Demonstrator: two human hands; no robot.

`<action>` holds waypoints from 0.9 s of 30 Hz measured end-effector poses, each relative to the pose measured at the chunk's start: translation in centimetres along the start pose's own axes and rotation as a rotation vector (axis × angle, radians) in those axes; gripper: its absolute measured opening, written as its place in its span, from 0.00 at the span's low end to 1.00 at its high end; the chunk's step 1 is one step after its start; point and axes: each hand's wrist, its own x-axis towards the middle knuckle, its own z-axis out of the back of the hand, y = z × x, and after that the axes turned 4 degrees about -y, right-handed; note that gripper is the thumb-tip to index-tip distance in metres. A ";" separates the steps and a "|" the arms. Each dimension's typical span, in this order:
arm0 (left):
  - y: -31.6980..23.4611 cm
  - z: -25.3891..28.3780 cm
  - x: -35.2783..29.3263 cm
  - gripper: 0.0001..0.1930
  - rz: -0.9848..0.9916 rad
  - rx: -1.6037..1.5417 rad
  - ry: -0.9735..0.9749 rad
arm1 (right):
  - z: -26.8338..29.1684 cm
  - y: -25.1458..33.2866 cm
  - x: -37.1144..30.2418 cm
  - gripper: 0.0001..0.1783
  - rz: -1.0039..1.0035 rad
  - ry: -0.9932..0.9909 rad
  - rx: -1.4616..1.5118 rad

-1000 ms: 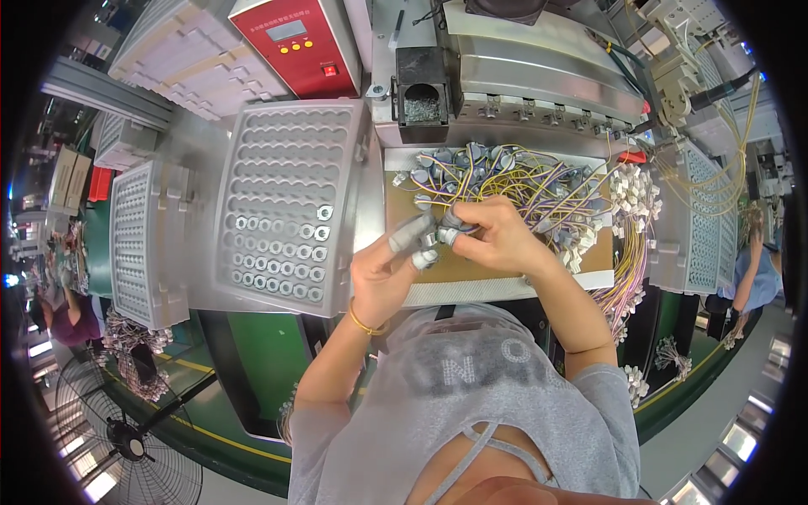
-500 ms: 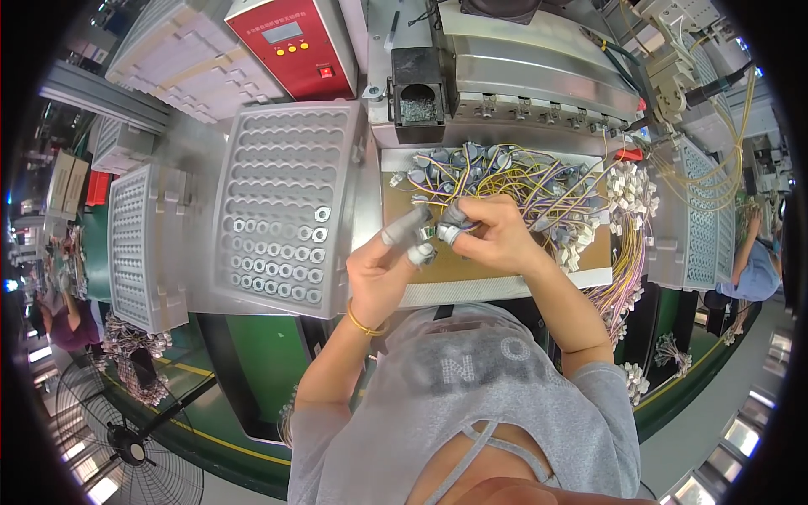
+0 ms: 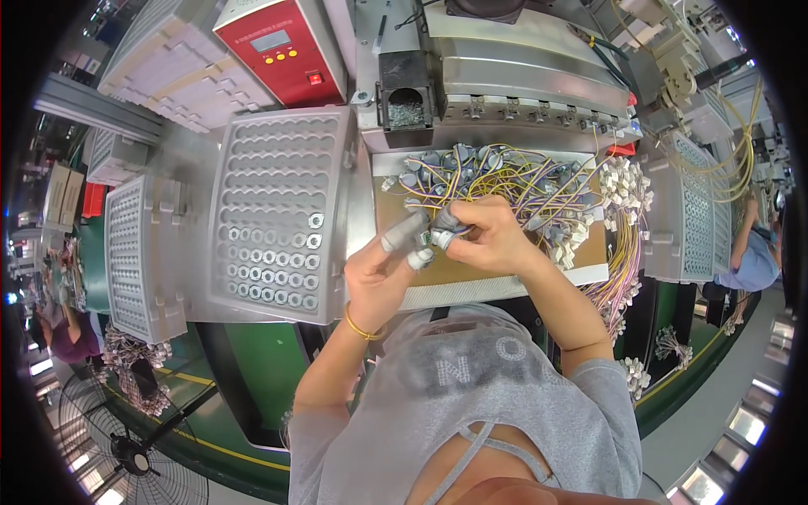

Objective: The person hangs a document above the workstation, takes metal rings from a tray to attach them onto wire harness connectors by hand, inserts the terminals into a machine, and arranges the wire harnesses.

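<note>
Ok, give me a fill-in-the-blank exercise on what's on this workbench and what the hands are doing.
1. The control box behind the grey tray is ____.
2. The left hand wears a thin gold ____ at its wrist.
3. Ring-shaped parts fill only the tray's ____ rows.
4. The right hand works at a pile of small parts with ____ wires.

Missing words: red; bracelet; nearest; yellow

Part in right hand [image 3: 492,240] indistinct
</note>
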 end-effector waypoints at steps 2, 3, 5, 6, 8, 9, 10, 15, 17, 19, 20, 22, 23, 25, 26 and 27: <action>0.3 -0.2 0.1 0.19 -0.123 0.134 -0.024 | 0.6 0.4 -0.2 0.05 0.002 -0.020 -0.079; 0.0 -0.2 -0.1 0.18 -0.129 0.103 -0.017 | 0.5 0.6 -0.5 0.07 0.010 0.005 -0.049; -0.6 -0.3 0.1 0.15 -0.097 0.014 -0.009 | 0.2 0.3 -0.4 0.09 0.004 0.072 0.040; -0.5 -0.5 0.4 0.14 -0.068 -0.048 -0.003 | -0.2 -0.1 -0.4 0.09 -0.003 0.107 0.091; -0.6 -0.1 0.3 0.11 0.064 -0.087 -0.031 | -1.5 -0.2 -0.7 0.09 -0.083 0.066 0.180; 0.5 0.2 0.1 0.11 0.130 -0.148 -0.093 | -1.6 0.1 -0.8 0.09 -0.087 0.045 0.161; 0.4 0.2 0.1 0.11 0.183 -0.188 -0.095 | -1.7 0.4 -0.9 0.09 -0.138 0.054 0.241; 0.6 0.7 0.5 0.11 -0.080 0.129 0.052 | -0.6 -0.3 -0.9 0.08 0.135 0.058 -0.098; -0.1 0.4 0.1 0.12 -0.063 0.085 -0.002 | -0.1 0.7 -0.5 0.08 0.100 0.058 -0.056; -0.2 -0.8 -0.2 0.12 -0.145 0.019 -0.095 | -0.3 0.0 -0.6 0.09 0.092 0.013 0.001; 0.3 -1.0 -0.3 0.13 -0.259 0.147 -0.107 | -0.5 -0.2 -0.7 0.09 0.125 -0.035 0.055; 0.4 -1.2 0.2 0.13 -0.369 0.247 -0.041 | 0.1 -0.6 -1.3 0.08 0.110 -0.034 0.068; 0.2 -1.2 0.4 0.13 -0.340 0.264 0.001 | 0.6 -0.5 -1.6 0.08 0.062 0.014 0.023; 0.4 -0.8 0.7 0.12 -0.195 0.216 0.033 | 0.6 -0.1 -1.2 0.05 0.054 0.030 0.064; 0.4 -1.0 0.7 0.11 -0.057 0.014 0.011 | 0.5 0.3 -0.9 0.05 -0.009 0.051 0.099; 0.3 -0.8 0.4 0.10 0.128 -0.106 -0.029 | 0.1 0.3 -1.0 0.05 -0.004 0.062 0.117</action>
